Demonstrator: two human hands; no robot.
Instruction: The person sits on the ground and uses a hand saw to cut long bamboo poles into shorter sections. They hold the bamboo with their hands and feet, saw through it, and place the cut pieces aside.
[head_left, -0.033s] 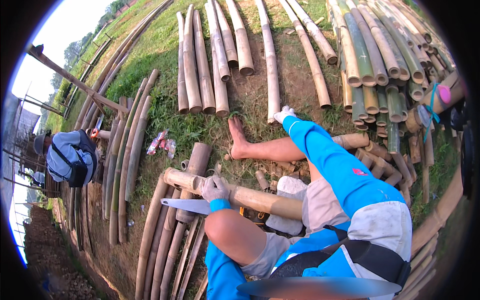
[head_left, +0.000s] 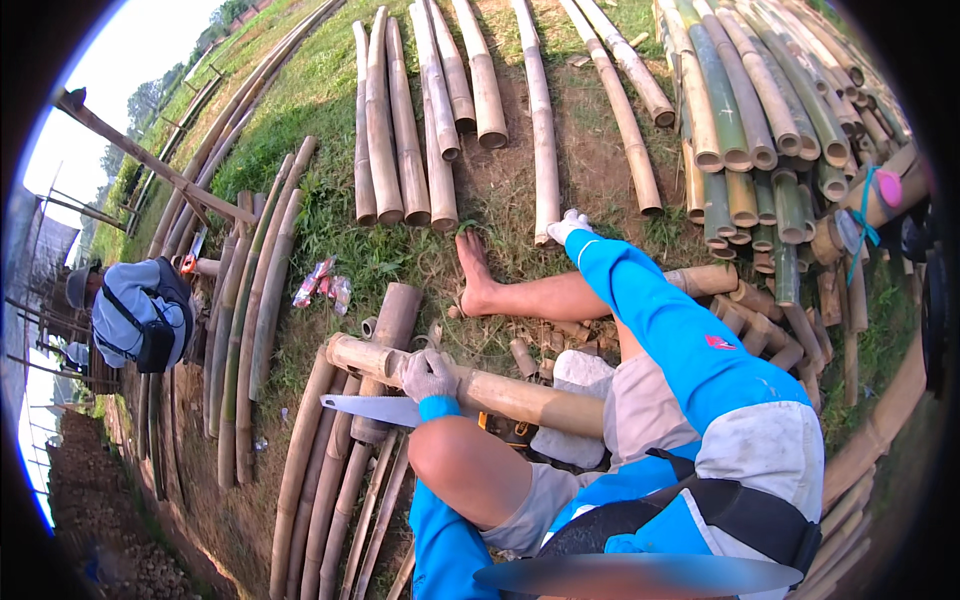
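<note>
My left hand (head_left: 430, 376), in a pale glove, is closed over a thick bamboo pole (head_left: 515, 400) that lies crosswise before me. Beside my left wrist and bent knee, a saw blade (head_left: 372, 409) points left; its handle is hidden behind the leg. My right arm, in a blue sleeve, stretches far forward. At its end my gloved right hand (head_left: 572, 227) is closed at the near end of a long bamboo pole (head_left: 541, 150) lying on the ground; its fingers show only in part. My bare foot (head_left: 476, 280) rests on the soil left of that hand.
Several bamboo poles (head_left: 390, 130) lie ahead, and a big stack (head_left: 760, 110) rises at the right. More poles (head_left: 255, 310) lie left. Bamboo offcuts (head_left: 765, 335) sit right of my leg. Colourful wrappers (head_left: 323, 287) litter the grass. Another person (head_left: 143, 315) bends over at far left.
</note>
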